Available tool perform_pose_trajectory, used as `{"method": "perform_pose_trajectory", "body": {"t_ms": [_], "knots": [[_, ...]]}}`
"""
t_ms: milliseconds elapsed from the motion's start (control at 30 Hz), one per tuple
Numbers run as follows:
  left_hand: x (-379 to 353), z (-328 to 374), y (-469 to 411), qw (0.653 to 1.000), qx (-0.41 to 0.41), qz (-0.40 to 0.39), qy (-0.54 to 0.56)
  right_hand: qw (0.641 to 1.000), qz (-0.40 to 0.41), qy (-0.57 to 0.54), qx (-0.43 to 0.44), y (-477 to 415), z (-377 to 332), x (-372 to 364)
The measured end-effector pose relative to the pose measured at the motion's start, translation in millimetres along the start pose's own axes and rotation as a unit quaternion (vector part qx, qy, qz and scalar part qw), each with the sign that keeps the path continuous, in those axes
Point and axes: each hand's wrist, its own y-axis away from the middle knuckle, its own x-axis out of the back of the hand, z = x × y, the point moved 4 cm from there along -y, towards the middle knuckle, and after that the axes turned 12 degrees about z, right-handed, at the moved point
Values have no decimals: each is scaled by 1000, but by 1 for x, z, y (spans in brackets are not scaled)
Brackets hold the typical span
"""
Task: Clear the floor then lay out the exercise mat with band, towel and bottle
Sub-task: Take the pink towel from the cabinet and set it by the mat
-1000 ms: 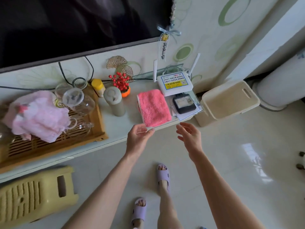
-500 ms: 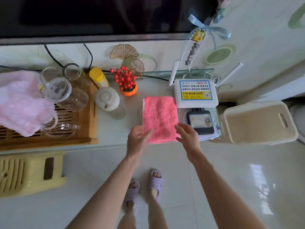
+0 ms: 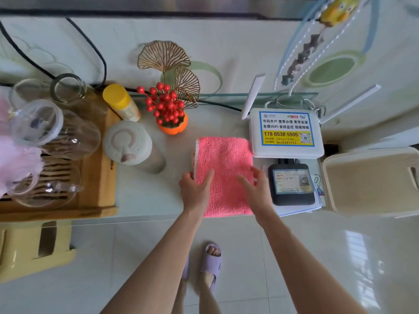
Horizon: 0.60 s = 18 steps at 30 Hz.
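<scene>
Change: both hands, short of the towel half a second earlier, had come forward onto it, and the view had dropped closer to the shelf.
Towel: the folded pink towel (image 3: 226, 168) lay flat on the white shelf (image 3: 147, 196), centre of the frame, its near edge at the shelf's front lip.
Left hand: the left hand (image 3: 196, 191) sat at the towel's left edge, thumb laid across the top and fingers down beside the folded edge; whether they had closed under it could not be told.
Right hand: the right hand (image 3: 256, 191) was spread wide over the towel's right side, fingers apart and blurred; contact could not be judged.
Bottle: a beige lidded bottle (image 3: 129, 143) stood left of the towel, apart from it.
Right of towel: a white router (image 3: 285, 132) touched the towel's upper right corner, with a black device (image 3: 291, 184) just below it and a beige bin (image 3: 371, 182) at the right edge.
Behind: a red berry ornament (image 3: 169, 109) and a yellow-capped bottle (image 3: 120, 103) stood toward the wall.
Left: glass jars (image 3: 56, 132) rested on a wooden tray (image 3: 97, 166).
Floor: a yellow stool (image 3: 34, 248) lay at lower left; a purple slipper (image 3: 212, 261) showed at bottom centre.
</scene>
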Motion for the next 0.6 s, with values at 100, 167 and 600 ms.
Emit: {"method": "perform_pose_trajectory", "body": {"t_ms": [100, 167, 600], "knots": [[-4, 3, -5, 1000, -2, 17, -12, 999, -2, -37, -20, -7, 0, -8], [-5, 0, -8, 999, -5, 17, -28, 999, 1, -41, -24, -8, 0, -11], [30, -4, 24, 967, 90, -171, 167, 980, -65, -165, -89, 34, 4, 2]]}}
